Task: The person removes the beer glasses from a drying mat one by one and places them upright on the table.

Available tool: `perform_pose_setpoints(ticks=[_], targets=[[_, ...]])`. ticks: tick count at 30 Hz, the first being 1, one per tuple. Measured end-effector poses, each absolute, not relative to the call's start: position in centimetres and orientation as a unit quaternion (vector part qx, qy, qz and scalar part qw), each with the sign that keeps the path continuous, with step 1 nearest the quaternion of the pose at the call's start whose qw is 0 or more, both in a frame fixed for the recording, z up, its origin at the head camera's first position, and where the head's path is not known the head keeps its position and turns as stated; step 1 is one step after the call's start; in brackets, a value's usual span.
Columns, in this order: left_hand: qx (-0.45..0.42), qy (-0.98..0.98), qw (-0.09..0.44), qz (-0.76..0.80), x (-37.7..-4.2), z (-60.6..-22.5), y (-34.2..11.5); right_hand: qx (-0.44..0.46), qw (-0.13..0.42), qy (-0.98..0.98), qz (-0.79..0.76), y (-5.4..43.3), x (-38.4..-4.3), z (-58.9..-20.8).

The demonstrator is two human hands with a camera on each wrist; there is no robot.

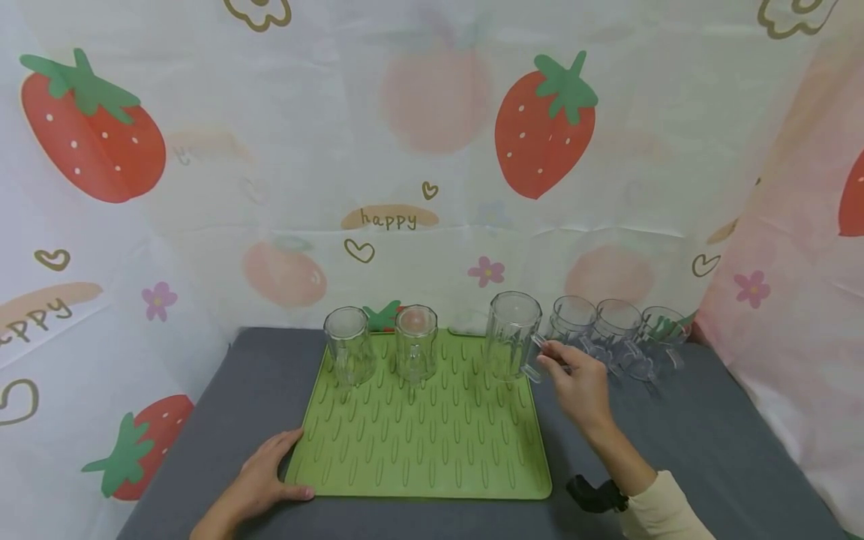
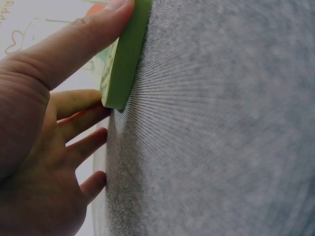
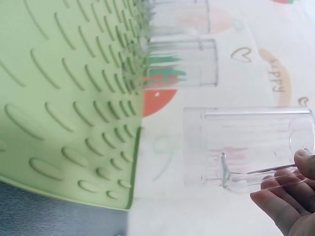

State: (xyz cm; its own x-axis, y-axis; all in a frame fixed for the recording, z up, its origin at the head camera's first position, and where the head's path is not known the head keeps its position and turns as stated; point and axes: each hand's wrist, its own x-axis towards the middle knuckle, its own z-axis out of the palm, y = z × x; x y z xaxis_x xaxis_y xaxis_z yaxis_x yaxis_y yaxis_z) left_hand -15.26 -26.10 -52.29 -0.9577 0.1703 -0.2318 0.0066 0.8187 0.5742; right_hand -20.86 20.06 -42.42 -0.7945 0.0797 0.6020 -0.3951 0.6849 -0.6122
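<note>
My right hand (image 1: 580, 382) pinches the handle of a clear glass mug (image 1: 511, 330) over the back right part of a green ridged mat (image 1: 432, 450). In the right wrist view, thumb and fingers are at the handle of this mug (image 3: 246, 132), and a gap shows between it and the mat (image 3: 69, 113). Two more glass mugs, a left one (image 1: 349, 349) and one beside it (image 1: 416, 345), stand along the mat's back edge. At the mat's front left corner rests my left hand (image 1: 259, 476), fingers extended along the side and thumb touching the front edge.
Three glass mugs (image 1: 617, 326) stand close together on the grey tablecloth (image 1: 715, 450), right of the mat. Behind the table hangs a white curtain (image 1: 432, 150) printed with strawberries. A black strap-like object (image 1: 594, 495) is at my right wrist.
</note>
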Motion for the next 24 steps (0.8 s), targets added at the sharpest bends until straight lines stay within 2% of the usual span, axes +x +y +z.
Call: perform_pose_setpoints(ticks=[11, 24], targets=[[0.047, 0.943, 0.136, 0.299, -15.2, -52.5, -26.2, 0.124, 0.311, -0.856, 0.394, 19.9, -19.8, -41.0], [0.049, 0.946, 0.128, 0.294, -15.2, -52.5, -26.1, 0.133, 0.267, -0.858, 0.419, 19.0, -18.7, -40.0]])
